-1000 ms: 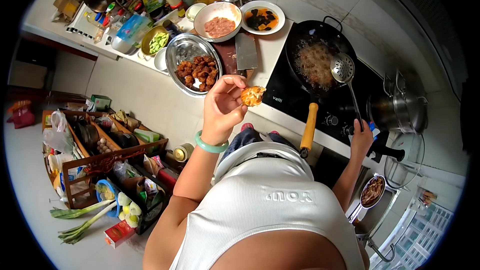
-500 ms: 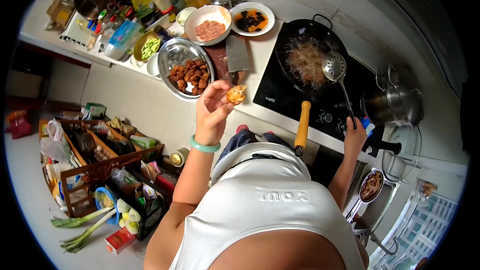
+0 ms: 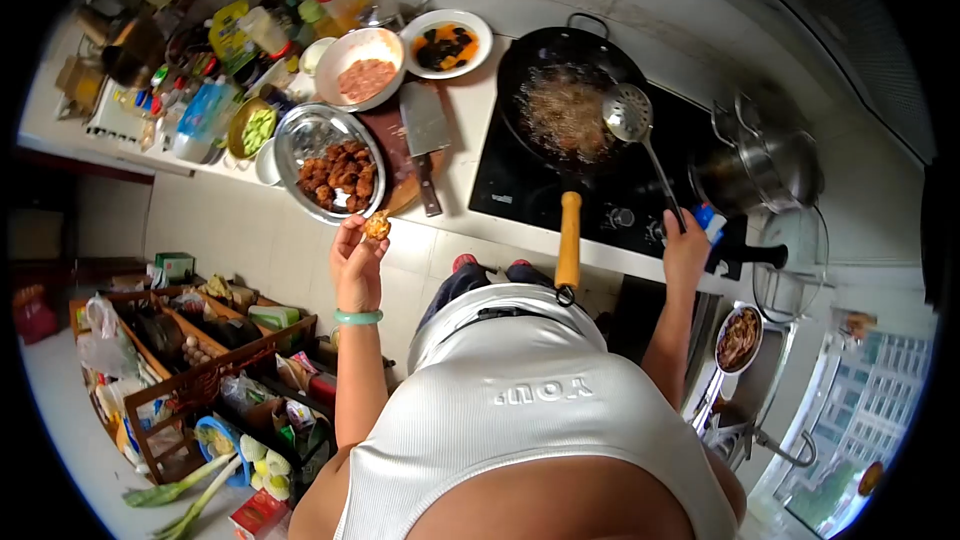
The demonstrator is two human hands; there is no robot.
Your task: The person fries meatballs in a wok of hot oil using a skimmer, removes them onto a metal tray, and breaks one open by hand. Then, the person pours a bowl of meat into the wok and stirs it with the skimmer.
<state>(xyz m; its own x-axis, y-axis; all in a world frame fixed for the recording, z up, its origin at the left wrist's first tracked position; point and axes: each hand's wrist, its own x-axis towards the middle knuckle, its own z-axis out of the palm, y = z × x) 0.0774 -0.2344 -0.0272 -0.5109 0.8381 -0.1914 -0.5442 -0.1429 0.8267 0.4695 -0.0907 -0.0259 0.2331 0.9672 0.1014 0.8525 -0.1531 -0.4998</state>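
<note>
Between the fingertips of my left hand (image 3: 357, 265) is a browned fried piece (image 3: 377, 225), just below the rim of a steel plate (image 3: 284, 155) that bears several dark fried pieces (image 3: 340, 177). My right hand (image 3: 685, 248) is closed around the handle of a slotted ladle (image 3: 628, 112). The ladle's bowl is over the right side of a black wok (image 3: 520, 58), where food bubbles in oil (image 3: 566, 112). The wok's wooden handle (image 3: 569, 245) points towards me, held by neither hand.
A cleaver (image 3: 425, 125) lies on a round board (image 3: 402, 188). Behind are a bowl of minced meat (image 3: 366, 78) and a white plate (image 3: 483, 38) of dark pieces. Steel pots (image 3: 765, 168) stand right of the stove (image 3: 485, 175). A crowded rack (image 3: 190, 380) is at lower left.
My left hand has moved left and down with the fried piece, towards the steel plate. The view has shifted, and the cleaver's handle now shows fully. My right hand still holds the ladle over the wok.
</note>
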